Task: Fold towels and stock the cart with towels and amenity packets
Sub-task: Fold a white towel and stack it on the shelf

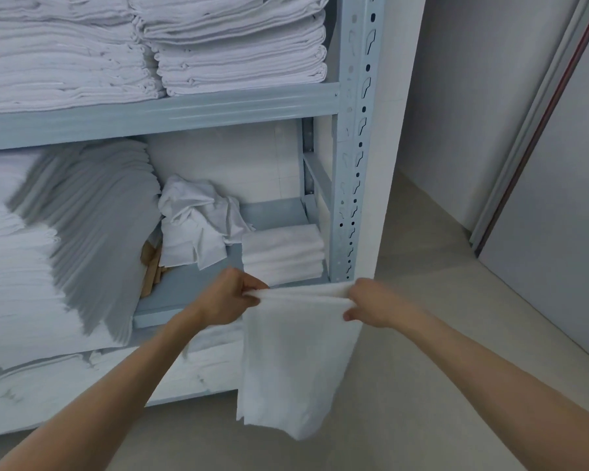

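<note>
A white towel is held up by its top edge, pinched at one corner in the left hand grip and at the other in the right hand grip. It hangs below both grips, in front of the shelf. A folded stack is seen just above.

A linen storeroom: metal shelving stacked with folded white towels (some crumpled).

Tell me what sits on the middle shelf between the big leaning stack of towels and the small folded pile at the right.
In the head view, a crumpled white cloth lies between them, with some wooden pieces beside the leaning stack.
</note>
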